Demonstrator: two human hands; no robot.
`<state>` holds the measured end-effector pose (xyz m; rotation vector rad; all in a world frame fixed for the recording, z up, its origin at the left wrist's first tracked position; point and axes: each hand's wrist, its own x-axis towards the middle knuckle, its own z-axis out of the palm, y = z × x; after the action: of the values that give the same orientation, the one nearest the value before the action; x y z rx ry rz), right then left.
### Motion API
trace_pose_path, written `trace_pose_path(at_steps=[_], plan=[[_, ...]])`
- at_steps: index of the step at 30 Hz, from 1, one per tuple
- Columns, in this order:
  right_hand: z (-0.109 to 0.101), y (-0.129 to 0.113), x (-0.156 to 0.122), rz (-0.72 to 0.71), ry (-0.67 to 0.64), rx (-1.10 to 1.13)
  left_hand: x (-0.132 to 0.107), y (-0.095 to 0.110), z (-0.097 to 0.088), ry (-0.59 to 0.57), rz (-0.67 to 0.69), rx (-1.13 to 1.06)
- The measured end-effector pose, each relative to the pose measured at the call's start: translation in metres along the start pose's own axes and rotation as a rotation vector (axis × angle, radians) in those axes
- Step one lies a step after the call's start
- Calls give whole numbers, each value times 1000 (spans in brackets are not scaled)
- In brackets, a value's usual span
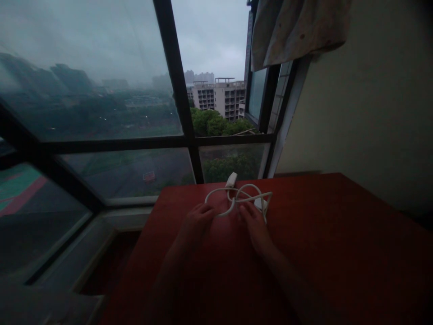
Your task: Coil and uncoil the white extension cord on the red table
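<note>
A white cable [249,197] lies in loose, crossing loops over the far part of the red-brown table. One end carries a white oblong block [232,179], perhaps a plug or socket, near the table's back edge. A second white piece [260,203] shows among the loops on the right; its kind is unclear. My left hand [198,222] is closed, thumb and fingers pinching the cable at the left loop. Fingers of my right hand [255,223] close around the cable by the crossing in the middle, partly hiding it.
The red-brown table [324,234] reaches toward a wall [355,113] on the right. Dark-framed windows [192,140] stand behind and to the left, with one pane open. A curtain [301,31] hangs at upper right. A low ledge [125,216] runs left of the table.
</note>
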<state>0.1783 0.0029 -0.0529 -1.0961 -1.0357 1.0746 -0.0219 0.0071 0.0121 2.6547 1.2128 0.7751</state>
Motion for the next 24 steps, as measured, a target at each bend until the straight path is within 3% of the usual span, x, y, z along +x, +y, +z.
trace_pose_path(at_steps=[6,14,24], plan=[[-7,1,1,13,8,-45,1,8,0,69,14,25],[-19,-4,1,79,-71,-50,-3,15,-1,325,34,139],[-19,-7,-1,125,-133,11,0,26,2,429,235,-111]])
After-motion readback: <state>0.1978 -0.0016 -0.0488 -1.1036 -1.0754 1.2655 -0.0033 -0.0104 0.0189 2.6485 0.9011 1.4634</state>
